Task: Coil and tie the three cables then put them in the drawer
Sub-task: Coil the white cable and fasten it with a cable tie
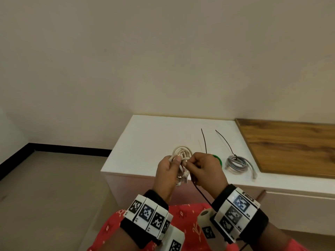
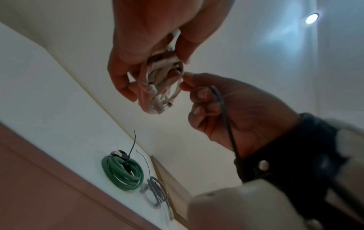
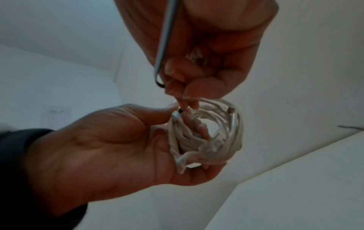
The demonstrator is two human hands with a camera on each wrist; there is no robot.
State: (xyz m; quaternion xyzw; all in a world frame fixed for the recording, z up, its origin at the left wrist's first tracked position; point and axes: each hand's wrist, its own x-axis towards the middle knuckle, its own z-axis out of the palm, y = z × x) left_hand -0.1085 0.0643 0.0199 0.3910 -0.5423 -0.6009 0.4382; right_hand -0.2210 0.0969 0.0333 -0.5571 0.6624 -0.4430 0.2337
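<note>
Left hand [image 1: 165,171] gripping white cable coil [image 1: 181,161], right hand [image 1: 204,169] pinching black zip tie [image 2: 226,124] at it.
Green cable [image 2: 123,172] and grey cable [image 1: 237,163] tied already, lying on surface [image 1: 145,138]; white one untied; drawer step pending.

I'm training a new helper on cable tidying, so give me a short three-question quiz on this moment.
1. True or false: the green cable and the grey cable lie coiled on the white cabinet top, each with a black tie on it.
2. Which hand holds the white cable coil? A) left B) right C) neither
3. Fill in: the right hand pinches a black ____ at the coil.

Key:
1. True.
2. A: the left hand grips it, off the cabinet.
3. Tie: the black cable tie runs down past the right wrist; whether it is threaded yet cannot be told.
</note>
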